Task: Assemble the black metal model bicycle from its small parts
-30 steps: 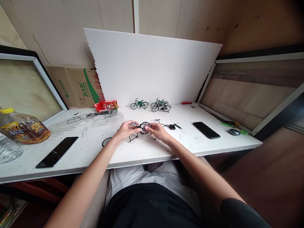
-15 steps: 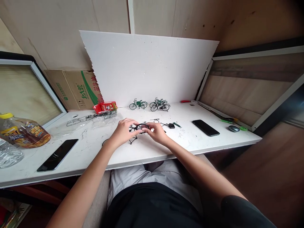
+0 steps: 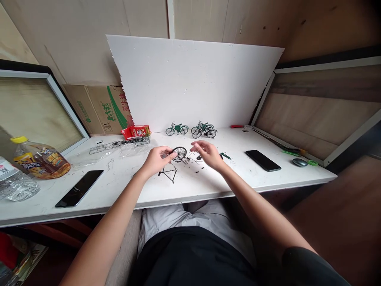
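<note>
My left hand (image 3: 156, 159) is closed on a small black model bicycle frame (image 3: 169, 171) with one spoked wheel (image 3: 179, 153) fitted, held just above the white table (image 3: 190, 186). My right hand (image 3: 208, 154) has its fingers spread, a little to the right of the wheel, over small loose parts (image 3: 196, 163) on the table. It holds nothing that I can see.
Two finished green model bicycles (image 3: 176, 129) (image 3: 204, 131) stand at the back before a white board (image 3: 193, 83). Black phones lie at left (image 3: 79, 188) and right (image 3: 263, 160). An oil bottle (image 3: 38, 161), wire parts (image 3: 119, 143), a red box (image 3: 137, 131) and a mouse (image 3: 299, 162) also sit here.
My right hand has let go of the wheel and moved right, opening. My left hand now holds the frame alone, lifted slightly.
</note>
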Demonstrator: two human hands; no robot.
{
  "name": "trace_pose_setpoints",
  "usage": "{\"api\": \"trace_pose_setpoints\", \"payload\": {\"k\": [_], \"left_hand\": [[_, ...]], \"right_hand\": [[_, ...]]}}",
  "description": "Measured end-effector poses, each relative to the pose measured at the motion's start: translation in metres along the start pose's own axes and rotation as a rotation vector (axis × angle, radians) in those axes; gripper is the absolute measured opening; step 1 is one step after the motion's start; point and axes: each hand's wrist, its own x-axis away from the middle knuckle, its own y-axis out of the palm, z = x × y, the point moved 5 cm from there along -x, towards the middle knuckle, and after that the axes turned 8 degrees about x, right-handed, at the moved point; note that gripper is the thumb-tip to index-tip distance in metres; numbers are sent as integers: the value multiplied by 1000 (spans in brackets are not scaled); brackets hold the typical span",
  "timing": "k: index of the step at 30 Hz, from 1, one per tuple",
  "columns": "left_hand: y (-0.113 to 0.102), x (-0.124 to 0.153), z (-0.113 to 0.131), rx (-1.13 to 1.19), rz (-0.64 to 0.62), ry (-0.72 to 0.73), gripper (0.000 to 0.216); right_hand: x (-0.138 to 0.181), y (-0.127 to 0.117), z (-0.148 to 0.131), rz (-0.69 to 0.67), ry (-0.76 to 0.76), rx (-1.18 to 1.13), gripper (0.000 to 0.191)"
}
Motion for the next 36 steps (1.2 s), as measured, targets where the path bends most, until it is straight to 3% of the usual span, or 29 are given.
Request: {"api": "trace_pose_setpoints", "payload": {"k": [4, 10, 13, 16, 19, 21, 25, 30, 36], "left_hand": [[-10, -5, -11, 71, 50, -51, 35], [-16, -10, -35, 171, 152, -165, 45], [-14, -11, -42, 202, 200, -180, 47], [-7, -10, -44, 208, 206, -175, 47], [5, -7, -39, 189, 115, -145, 45], [12, -5, -34, 189, 40, -130, 44], [19, -1, -30, 163, -34, -114, 42], [25, 0, -34, 150, -67, -154, 42], [27, 3, -29, 162, -72, -190, 42]], "right_hand": [[-10, -36, 25, 72, 84, 123, 44], [-10, -49, 52, -86, 197, 346, 31], [-7, -33, 47, -129, 198, 305, 37], [-1, -1, 30, -117, 133, 96, 46], [8, 31, 11, -76, 24, -91, 57], [13, 45, 4, -82, -17, -93, 50], [15, 47, 4, -83, -51, -64, 42], [10, 41, 20, -73, 41, -145, 42], [9, 43, 28, -25, 55, -221, 57]]}}
